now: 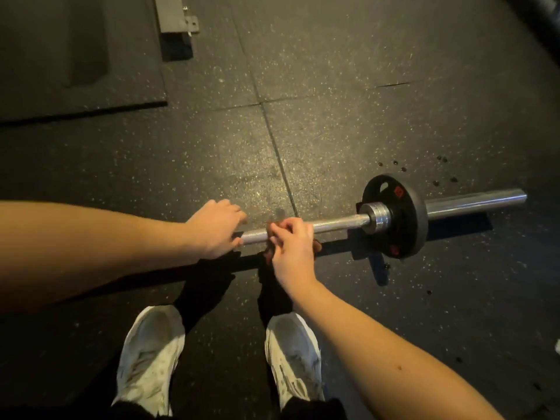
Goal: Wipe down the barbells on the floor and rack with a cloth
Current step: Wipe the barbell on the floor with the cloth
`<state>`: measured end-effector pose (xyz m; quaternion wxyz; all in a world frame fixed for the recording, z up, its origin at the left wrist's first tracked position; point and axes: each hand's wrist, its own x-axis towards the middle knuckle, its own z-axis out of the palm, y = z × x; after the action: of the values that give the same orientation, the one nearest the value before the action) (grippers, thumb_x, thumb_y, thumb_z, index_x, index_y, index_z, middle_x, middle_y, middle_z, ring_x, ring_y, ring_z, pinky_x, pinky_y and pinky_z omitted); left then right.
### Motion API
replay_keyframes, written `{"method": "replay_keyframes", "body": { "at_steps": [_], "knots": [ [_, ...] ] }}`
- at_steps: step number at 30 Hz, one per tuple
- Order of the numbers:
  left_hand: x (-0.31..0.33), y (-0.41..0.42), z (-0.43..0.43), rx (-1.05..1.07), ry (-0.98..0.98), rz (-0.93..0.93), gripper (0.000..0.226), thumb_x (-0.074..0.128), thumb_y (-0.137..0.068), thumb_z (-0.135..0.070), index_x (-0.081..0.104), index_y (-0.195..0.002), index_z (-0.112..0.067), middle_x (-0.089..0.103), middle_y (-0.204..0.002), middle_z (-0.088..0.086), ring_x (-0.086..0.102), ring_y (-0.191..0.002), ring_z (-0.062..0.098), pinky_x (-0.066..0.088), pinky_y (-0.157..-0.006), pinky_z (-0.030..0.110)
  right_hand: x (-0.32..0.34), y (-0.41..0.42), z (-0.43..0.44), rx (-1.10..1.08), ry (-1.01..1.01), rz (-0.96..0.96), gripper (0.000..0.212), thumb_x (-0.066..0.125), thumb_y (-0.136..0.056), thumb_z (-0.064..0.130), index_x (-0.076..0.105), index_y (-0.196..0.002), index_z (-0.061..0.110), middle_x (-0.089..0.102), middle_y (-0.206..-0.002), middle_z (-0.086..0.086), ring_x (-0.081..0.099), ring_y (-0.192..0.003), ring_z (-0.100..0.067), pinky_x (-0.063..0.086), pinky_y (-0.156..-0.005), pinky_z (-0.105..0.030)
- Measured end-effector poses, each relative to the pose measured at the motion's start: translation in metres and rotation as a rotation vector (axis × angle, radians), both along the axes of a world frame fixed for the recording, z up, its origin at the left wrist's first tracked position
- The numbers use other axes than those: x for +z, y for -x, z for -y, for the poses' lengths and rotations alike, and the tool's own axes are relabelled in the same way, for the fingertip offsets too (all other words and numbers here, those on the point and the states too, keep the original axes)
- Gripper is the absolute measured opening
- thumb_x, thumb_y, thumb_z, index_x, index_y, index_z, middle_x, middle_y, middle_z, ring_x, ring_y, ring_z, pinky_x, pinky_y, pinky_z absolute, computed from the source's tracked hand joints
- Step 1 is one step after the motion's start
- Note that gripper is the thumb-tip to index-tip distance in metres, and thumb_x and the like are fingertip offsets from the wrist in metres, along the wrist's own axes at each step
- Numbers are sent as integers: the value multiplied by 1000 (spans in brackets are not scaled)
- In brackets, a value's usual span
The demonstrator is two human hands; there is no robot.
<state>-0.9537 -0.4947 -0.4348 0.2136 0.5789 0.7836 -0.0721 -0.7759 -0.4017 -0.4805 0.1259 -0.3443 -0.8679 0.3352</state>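
A steel barbell (339, 223) lies across the dark rubber floor, with a small black weight plate (407, 219) on its right sleeve. My left hand (213, 228) grips the knurled shaft with its fingers curled over the bar. Just to its right, my right hand (292, 239) holds a dark reddish cloth (316, 245) bunched around the shaft; most of the cloth is hidden under the fingers. The bar's left part is covered by my left forearm.
My two white shoes (151, 356) stand just behind the bar. A black mat (75, 56) and a grey metal rack foot (174, 16) lie at the far left. Small dark spots (403, 169) dot the floor beyond the plate.
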Motion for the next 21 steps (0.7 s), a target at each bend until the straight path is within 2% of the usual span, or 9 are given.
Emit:
{"method": "replay_keyframes", "body": {
  "at_steps": [3,5,8,12,16,19,21],
  "knots": [
    [1,20,31,-7,36,38,39,58,-96,-51,59,-127,-27,61,-125,-3,52,-117,20,40,-93,35,1,8,-4,209,-79,49,22,68,-87,-3,78,-106,4,56,-105,-8,50,-101,-29,50,-89,-39],
    [-4,26,55,28,-8,84,36,61,-95,-52,61,-124,-31,62,-120,-6,53,-110,16,42,-90,33,6,1,-25,285,-137,110,22,71,-86,-1,78,-107,4,60,-105,-9,50,-103,-30,49,-90,-36],
    [-16,24,82,138,-107,92,37,66,-92,-53,64,-121,-31,62,-116,-7,52,-106,16,44,-90,35,10,-7,-42,221,-188,168,21,73,-87,0,78,-107,4,63,-108,-9,51,-106,-28,40,-93,-24],
    [-33,9,97,335,-289,128,37,76,-87,-46,66,-118,-27,63,-116,-5,51,-108,18,40,-91,37,-3,3,-13,113,-201,105,17,70,-87,-6,78,-100,0,63,-106,-9,50,-103,-29,35,-88,-19],
    [-41,4,101,399,-365,166,34,77,-88,-40,66,-117,-26,61,-115,-5,49,-107,18,38,-90,38,-5,25,25,218,-179,51,16,70,-86,-3,77,-99,2,62,-106,-10,50,-102,-28,34,-88,-20],
    [-46,7,109,419,-414,181,35,78,-87,-38,66,-117,-25,60,-115,-5,48,-107,17,35,-90,37,-2,25,11,379,-171,27,18,67,-89,9,77,-103,3,62,-106,-10,51,-102,-28,33,-89,-15],
    [-49,10,119,431,-439,173,36,80,-85,-37,65,-116,-25,60,-114,-6,47,-107,16,32,-89,35,1,14,-9,329,-190,41,18,69,-88,9,78,-102,4,64,-105,-10,52,-101,-28,32,-90,-13]
  ]
}}
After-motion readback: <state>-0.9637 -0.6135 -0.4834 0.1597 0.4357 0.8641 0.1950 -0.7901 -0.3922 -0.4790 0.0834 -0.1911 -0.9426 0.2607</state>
